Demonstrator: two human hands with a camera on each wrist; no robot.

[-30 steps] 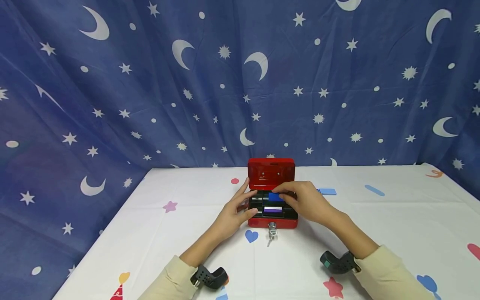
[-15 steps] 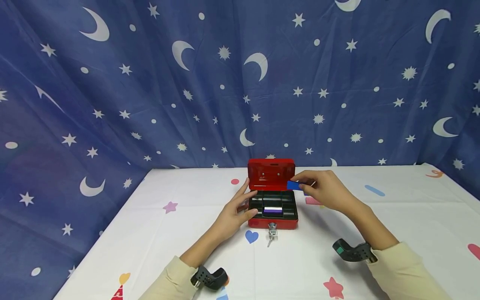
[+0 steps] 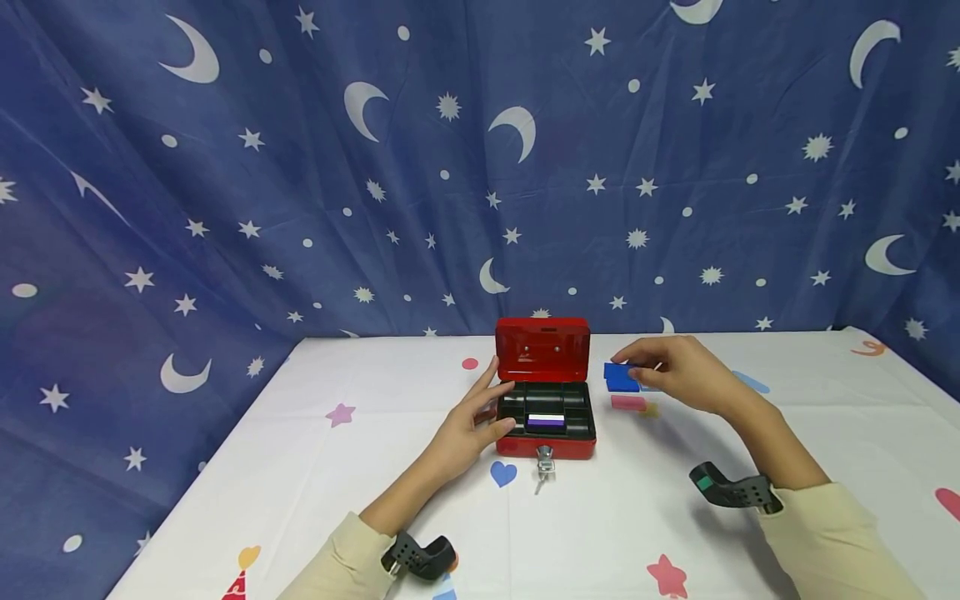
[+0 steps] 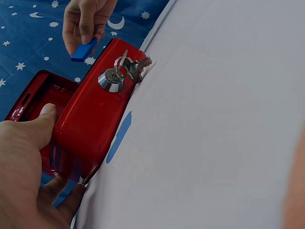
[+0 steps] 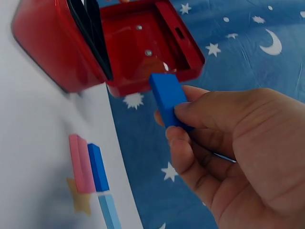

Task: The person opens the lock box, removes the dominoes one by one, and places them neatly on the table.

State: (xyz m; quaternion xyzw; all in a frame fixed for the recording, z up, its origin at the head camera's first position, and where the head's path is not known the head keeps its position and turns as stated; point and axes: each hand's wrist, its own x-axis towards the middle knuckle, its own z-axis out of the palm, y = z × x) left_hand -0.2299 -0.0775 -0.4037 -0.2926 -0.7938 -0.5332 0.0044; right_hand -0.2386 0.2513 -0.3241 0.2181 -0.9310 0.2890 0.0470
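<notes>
A red cash box [image 3: 546,447] stands with its lid [image 3: 543,348] up and a black compartment tray [image 3: 543,396] inside. A purple block with a white top [image 3: 546,421] lies in its front middle compartment. My left hand [image 3: 468,427] rests against the box's left side, fingers spread and fairly straight, thumb over the rim. To the right of the box, my right hand [image 3: 678,371] pinches a blue block [image 5: 167,98] between thumb and fingers, above the table. Beneath it lie a second blue block [image 5: 98,167], a pink block [image 5: 82,164] and a light blue block [image 5: 110,212].
Keys [image 4: 136,67] hang from the lock [image 4: 110,81] on the box's front. The white tablecloth [image 3: 585,517] carries printed shapes, among them a blue heart [image 3: 503,472] and a red star [image 3: 667,575]. A dark blue star-and-moon curtain [image 3: 420,208] hangs behind the table.
My right hand has lifted the blue block out of the tray's back compartment and carried it right, over the blocks on the table. My left hand has stayed against the box.
</notes>
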